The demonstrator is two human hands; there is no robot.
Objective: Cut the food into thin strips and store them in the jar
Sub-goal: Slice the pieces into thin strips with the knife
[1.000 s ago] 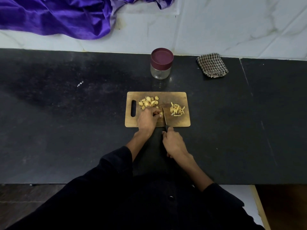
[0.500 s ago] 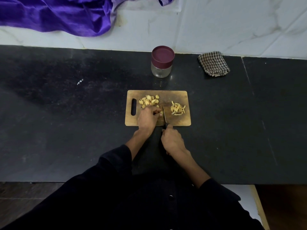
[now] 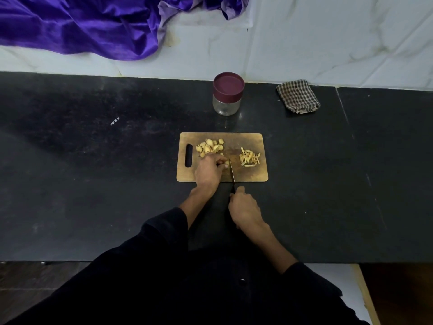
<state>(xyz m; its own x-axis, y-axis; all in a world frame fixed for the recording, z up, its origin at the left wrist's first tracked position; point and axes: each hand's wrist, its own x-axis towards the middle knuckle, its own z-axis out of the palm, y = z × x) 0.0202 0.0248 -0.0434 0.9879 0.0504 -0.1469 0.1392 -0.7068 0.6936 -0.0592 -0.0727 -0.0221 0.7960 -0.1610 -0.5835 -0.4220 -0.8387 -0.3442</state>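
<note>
A wooden cutting board (image 3: 255, 174) lies on the black counter. A pile of pale yellow food slices (image 3: 210, 147) sits at its upper left, and a heap of thin cut strips (image 3: 249, 157) at its right. My left hand (image 3: 209, 171) pinches one slice (image 3: 225, 165) against the board. My right hand (image 3: 244, 207) grips the handle of a knife (image 3: 232, 172), whose blade stands just right of that slice. A glass jar (image 3: 226, 106) with a maroon lid on stands behind the board.
A folded checked cloth (image 3: 298, 96) lies at the back right of the counter (image 3: 93, 184). Purple fabric (image 3: 82, 24) drapes over the white tiled wall at the back left. The counter's front edge runs close to my body.
The knife and my right hand have slid slightly toward me along the slice. My left hand keeps its hold in the same place.
</note>
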